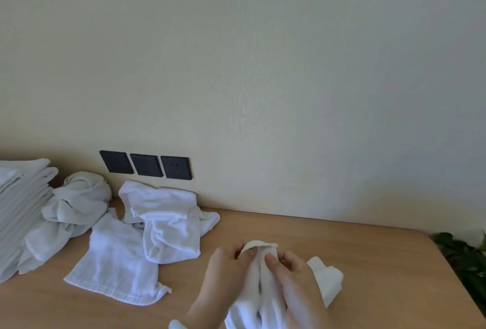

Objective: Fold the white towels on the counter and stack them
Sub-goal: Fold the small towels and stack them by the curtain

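Three dark wall sockets [145, 167] sit low on the pale wall, and green plant leaves [462, 257] show past the right end of the wooden counter [342, 239]. At the counter's left stands a stack of folded towels [21, 197], with crumpled towels [76, 205] and a flatter towel [115, 263] beside it, all apart from the hands. Near the front edge, the left hand [226, 276] and right hand [297, 284] meet, fingers curled, each pinching the top edge of a white towel [259, 278]. It bunches in soft vertical folds between them, one end trailing right.
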`<action>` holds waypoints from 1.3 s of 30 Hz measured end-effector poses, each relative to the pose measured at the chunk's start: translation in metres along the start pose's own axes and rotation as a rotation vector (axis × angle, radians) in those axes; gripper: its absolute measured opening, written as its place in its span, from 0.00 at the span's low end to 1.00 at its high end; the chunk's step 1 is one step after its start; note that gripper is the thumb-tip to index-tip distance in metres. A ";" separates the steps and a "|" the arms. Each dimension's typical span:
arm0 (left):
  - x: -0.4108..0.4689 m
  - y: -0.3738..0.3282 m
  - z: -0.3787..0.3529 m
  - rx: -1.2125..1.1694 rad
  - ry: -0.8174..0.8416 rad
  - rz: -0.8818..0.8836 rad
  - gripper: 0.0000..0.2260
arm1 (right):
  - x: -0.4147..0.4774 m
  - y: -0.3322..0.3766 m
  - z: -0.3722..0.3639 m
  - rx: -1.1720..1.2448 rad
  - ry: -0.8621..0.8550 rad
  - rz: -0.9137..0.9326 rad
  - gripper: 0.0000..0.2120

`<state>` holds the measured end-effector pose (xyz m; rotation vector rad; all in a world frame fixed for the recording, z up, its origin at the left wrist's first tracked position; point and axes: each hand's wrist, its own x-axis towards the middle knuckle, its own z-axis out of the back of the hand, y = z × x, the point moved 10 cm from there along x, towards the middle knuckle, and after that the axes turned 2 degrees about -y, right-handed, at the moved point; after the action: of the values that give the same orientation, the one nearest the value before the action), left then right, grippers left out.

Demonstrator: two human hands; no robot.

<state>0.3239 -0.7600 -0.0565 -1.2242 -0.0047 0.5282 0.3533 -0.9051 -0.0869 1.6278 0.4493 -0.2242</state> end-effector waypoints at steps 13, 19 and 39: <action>-0.008 -0.043 0.010 0.136 -0.158 -0.387 0.07 | -0.006 0.026 0.002 0.079 -0.061 0.074 0.03; -0.015 -0.053 0.004 0.089 -0.138 -0.506 0.12 | 0.001 0.034 0.001 0.101 -0.007 0.152 0.11; -0.032 -0.084 0.018 0.017 -0.163 -0.762 0.11 | 0.004 0.080 -0.018 -0.045 0.537 0.090 0.16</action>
<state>0.3230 -0.7762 0.0340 -1.0603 -0.5811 -0.0429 0.3878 -0.8913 -0.0138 1.6508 0.7789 0.2989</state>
